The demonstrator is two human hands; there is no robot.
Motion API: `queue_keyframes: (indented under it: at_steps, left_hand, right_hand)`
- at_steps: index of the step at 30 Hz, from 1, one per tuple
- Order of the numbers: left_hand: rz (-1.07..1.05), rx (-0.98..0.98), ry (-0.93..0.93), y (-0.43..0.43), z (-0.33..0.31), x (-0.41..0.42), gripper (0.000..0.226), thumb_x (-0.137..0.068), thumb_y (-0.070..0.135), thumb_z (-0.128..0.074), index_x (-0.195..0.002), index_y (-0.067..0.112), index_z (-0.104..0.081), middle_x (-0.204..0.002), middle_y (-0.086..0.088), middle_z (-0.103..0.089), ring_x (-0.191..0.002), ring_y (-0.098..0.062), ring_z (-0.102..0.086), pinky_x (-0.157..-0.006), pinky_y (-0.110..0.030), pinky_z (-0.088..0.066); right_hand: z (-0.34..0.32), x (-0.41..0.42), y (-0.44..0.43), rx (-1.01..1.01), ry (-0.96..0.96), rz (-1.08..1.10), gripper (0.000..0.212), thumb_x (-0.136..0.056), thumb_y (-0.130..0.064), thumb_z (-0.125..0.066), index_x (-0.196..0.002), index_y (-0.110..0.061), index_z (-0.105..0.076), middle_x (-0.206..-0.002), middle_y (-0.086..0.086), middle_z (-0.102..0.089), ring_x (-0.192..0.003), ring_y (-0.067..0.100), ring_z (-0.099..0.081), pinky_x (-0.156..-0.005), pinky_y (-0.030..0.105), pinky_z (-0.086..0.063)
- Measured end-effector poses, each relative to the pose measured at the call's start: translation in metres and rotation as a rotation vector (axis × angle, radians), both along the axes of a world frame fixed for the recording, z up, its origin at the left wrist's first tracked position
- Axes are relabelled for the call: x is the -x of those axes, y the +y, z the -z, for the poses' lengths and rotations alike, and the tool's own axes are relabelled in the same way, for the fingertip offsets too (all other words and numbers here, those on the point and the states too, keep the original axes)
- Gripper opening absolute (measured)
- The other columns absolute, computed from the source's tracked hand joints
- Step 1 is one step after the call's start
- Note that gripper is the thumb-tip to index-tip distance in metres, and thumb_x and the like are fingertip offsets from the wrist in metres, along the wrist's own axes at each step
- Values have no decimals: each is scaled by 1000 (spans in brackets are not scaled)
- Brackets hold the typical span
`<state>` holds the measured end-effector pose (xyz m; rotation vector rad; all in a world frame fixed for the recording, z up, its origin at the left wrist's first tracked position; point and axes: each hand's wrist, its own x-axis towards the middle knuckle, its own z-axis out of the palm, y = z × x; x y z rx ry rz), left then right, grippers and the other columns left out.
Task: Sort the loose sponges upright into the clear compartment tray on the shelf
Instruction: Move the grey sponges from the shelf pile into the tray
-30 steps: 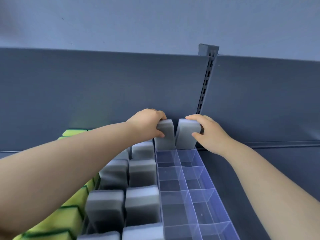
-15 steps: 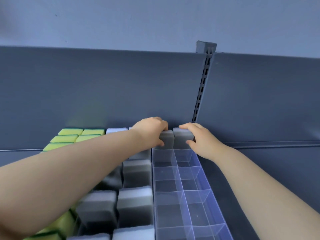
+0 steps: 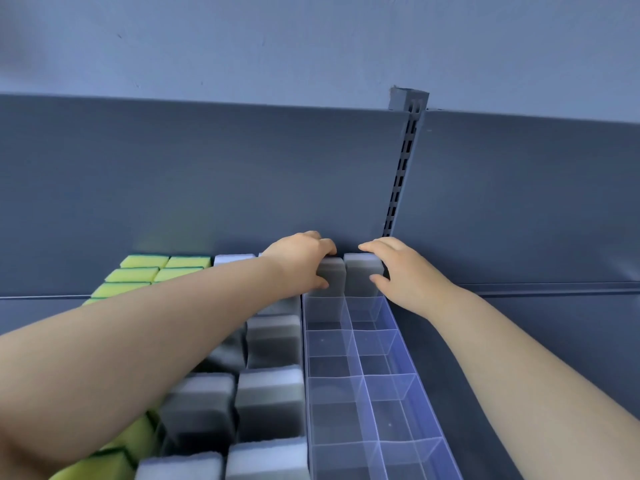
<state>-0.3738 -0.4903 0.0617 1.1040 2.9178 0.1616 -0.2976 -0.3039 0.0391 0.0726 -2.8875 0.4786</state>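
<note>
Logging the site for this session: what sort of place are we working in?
Likely a shop or stockroom shelf: a grey back panel with a slotted upright, neat rows of identical grey sponges and yellow-green sponges, and a clear compartment tray.

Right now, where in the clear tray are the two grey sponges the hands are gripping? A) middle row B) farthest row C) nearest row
B: the left hand and right hand grip both grey sponges in the farthest row of the clear tray; nearer compartments are empty.

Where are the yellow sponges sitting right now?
The yellow sponges stand in rows at the far left of the head view, directly left of the grey sponges.
</note>
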Motion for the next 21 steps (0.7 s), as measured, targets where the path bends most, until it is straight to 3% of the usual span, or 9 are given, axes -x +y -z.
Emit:
queue_keyframes:
  at_steps: [11, 21]
  left_hand:
    - [175, 41, 203, -9, -17, -35, 44, -92, 38, -47, -134, 28, -40, -127, 2, -47, -115, -20, -45, -81, -30, -42]
    - [239, -37, 330, 18, -44, -146, 41, -94, 42, -40, -134, 30, -41, -122, 4, -52, -116, -19, -46, -77, -29, -37]
  right_hand:
    - [-15, -46, -27, -2, 61, 51, 46, -91, -18, -53, -134, -27, -41, -138, -10, -40, -121, 12, -43, -97, 27, -39]
    - [-35, -153, -10, -11, 105, 74, 43, -93, -25, -50, -135, -25, -41, -137, -10, -41, -122, 10, -42, -98, 25, -37]
